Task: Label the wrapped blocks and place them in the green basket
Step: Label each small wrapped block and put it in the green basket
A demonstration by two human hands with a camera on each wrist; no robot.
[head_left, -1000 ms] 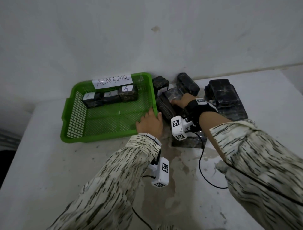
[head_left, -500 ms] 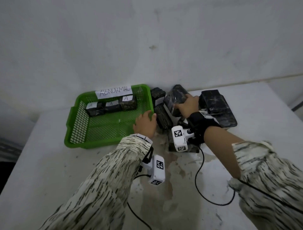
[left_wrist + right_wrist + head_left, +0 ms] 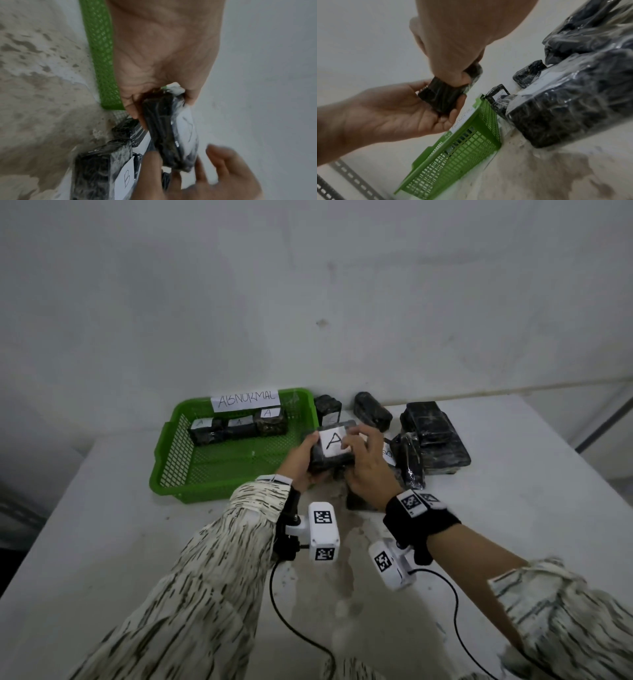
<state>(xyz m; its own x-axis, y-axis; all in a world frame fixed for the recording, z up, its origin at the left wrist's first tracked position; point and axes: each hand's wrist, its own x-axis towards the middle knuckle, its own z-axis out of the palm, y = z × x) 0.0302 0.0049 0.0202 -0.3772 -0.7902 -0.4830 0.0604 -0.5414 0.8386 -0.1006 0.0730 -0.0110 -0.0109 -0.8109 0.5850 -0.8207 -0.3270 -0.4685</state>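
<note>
A black wrapped block [image 3: 330, 463] with a white label marked "A" on top is held up just right of the green basket [image 3: 171, 484]. My left hand [image 3: 299, 460] grips its left end from below, and my right hand [image 3: 364, 465] grips its right end with fingers [image 3: 354, 440] on the label's edge. The left wrist view shows the block [image 3: 163, 135] edge-on between the two hands. In the right wrist view the block [image 3: 443, 97] lies in the left palm [image 3: 393, 115]. Three labelled blocks [image 3: 239, 428] stand along the basket's back wall.
More wrapped blocks lie right of the basket: two [image 3: 371, 410] by the wall, a stack [image 3: 433, 433] further right, and one with a "B" label [image 3: 102, 175] under my hands. A paper sign reading "ABNORMAL" [image 3: 246, 400] hangs on the basket's back rim. The table [image 3: 137, 542] is stained.
My right hand lifted a block from the pile toward me. My left hand left the basket's rim and took hold of the block's other end; the "A" label now faces up.
</note>
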